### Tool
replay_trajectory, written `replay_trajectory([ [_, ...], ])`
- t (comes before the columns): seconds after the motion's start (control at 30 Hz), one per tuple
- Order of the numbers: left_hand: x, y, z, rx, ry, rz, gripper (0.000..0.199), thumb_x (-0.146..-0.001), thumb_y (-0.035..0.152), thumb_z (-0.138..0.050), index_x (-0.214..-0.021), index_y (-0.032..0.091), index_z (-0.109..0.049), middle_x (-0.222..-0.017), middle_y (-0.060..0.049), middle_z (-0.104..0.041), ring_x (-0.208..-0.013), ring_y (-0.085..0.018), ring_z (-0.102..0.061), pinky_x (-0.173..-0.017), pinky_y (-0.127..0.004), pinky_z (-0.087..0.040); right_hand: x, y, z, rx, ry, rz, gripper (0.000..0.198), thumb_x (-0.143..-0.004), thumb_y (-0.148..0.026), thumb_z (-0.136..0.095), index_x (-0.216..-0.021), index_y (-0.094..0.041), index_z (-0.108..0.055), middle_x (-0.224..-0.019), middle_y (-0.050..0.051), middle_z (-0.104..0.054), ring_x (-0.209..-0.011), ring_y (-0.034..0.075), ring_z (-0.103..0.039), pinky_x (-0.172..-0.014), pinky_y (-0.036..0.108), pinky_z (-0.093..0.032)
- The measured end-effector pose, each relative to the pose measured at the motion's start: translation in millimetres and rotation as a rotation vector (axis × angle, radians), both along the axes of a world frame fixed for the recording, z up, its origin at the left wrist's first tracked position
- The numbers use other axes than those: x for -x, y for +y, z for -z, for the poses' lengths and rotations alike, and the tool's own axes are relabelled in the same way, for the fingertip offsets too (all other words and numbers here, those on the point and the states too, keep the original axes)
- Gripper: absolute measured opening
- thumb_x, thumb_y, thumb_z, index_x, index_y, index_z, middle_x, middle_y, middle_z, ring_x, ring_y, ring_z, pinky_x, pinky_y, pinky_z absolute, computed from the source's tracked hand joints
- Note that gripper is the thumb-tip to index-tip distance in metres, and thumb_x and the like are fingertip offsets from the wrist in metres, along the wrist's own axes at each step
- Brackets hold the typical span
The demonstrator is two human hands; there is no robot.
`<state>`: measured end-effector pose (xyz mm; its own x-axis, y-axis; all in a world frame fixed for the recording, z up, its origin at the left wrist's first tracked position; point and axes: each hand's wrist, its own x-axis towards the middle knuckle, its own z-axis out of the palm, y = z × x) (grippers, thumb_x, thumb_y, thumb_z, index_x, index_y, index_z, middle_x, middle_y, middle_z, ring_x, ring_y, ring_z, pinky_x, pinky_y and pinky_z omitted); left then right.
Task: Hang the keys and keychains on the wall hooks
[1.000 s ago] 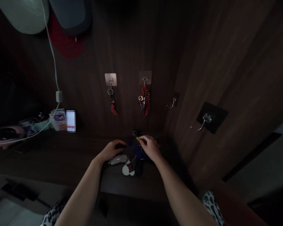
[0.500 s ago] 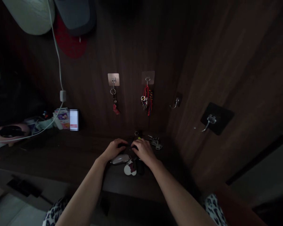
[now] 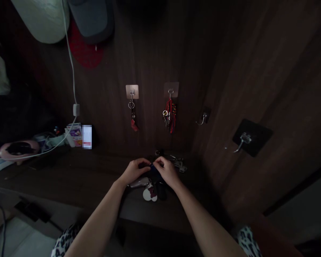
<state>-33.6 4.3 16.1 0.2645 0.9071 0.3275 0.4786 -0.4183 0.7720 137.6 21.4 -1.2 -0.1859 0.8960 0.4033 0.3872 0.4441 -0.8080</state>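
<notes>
My left hand (image 3: 136, 172) and my right hand (image 3: 167, 170) meet above the dark shelf, thumbs and fingers pinched together. Between their fingertips is a small dark blue thing (image 3: 155, 172); its kind is hard to make out in the dim light. Just below the hands lie a shiny greyish pouch-like thing (image 3: 139, 182), a white round charm (image 3: 147, 194) with a dark red part, and a black fob-like thing (image 3: 162, 191). Beyond my right hand, several keys (image 3: 180, 166) and a metal ring (image 3: 157, 152) rest on the shelf.
Two wall hooks hold a keychain with a red tag (image 3: 134, 125) and a bunch of red cords (image 3: 171, 114). Two bare hooks (image 3: 204, 117) are on the right panel. Leftward are a white cable (image 3: 72, 78), small boxes (image 3: 75, 134), a pink ring-shaped object (image 3: 6, 151) and hanging caps (image 3: 92, 21).
My hands have come closer together, and their fingertips now pinch the dark blue thing. The whole view has shifted slightly, so the surroundings appear a bit further right.
</notes>
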Motion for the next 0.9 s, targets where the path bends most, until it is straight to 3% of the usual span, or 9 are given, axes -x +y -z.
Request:
replay_trajectory([
  [0.2, -0.8, 2.7, 1.9, 0.001, -0.107, -0.048, 0.018, -0.074, 0.035, -0.059, -0.078, 0.019, -0.067, -0.079, 0.000, -0.067, -0.077, -0.016, -0.059, -0.071, -0.023, -0.042, 4.2, -3.4, -3.1, 0.046, 0.093, -0.040, 0.015, -0.076, -0.032, -0.052, -0.071, -0.019, -0.057, -0.067, -0.001, -0.059, -0.067, 0.015, -0.056, -0.064, 0.025, -0.040],
  [0.47, -3.4, 1.7, -2.1, 0.165, -0.369, 0.015, 0.024, -0.073, 0.040, -0.060, -0.077, 0.016, -0.064, -0.074, 0.000, -0.064, -0.070, -0.013, -0.055, -0.066, -0.023, -0.041, 6.0, -8.6, -8.8, 0.208, 0.292, -0.172, 0.018, -0.076, -0.038, -0.054, -0.074, -0.020, -0.054, -0.060, -0.005, -0.054, -0.059, 0.012, -0.051, -0.057, 0.023, -0.037],
  [0.67, -4.0, -1.0, -6.8, 0.211, -0.495, 0.025, 0.024, -0.072, 0.040, -0.062, -0.074, 0.016, -0.063, -0.070, 0.001, -0.061, -0.069, -0.012, -0.054, -0.069, -0.024, -0.040, 6.4, -10.8, -10.8, 0.338, 0.474, -0.315, 0.033, -0.071, -0.035, -0.062, -0.099, -0.023, -0.051, -0.071, -0.003, -0.063, -0.072, 0.015, -0.059, -0.070, 0.028, -0.042],
  [0.77, -2.2, 0.2, -7.2, 0.214, -0.559, -0.004, 0.023, -0.070, 0.039, -0.064, -0.072, 0.016, -0.062, -0.071, 0.001, -0.061, -0.069, -0.012, -0.053, -0.068, -0.023, -0.039, 5.9, -11.1, -11.4, 0.326, 0.487, -0.345, 0.049, -0.065, -0.026, -0.068, -0.110, -0.025, -0.047, -0.077, -0.003, -0.063, -0.076, 0.015, -0.059, -0.075, 0.029, -0.042],
  [0.9, 1.9, 3.4, -5.3, 0.223, -0.652, -0.013, 0.023, -0.070, 0.039, -0.065, -0.074, 0.017, -0.062, -0.078, 0.000, -0.063, -0.071, -0.011, -0.054, -0.068, -0.022, -0.039, 4.7, -10.8, -12.5, 0.258, 0.449, -0.301, 0.046, -0.066, -0.022, -0.065, -0.109, -0.026, -0.049, -0.079, -0.003, -0.061, -0.076, 0.014, -0.058, -0.075, 0.029, -0.041],
])
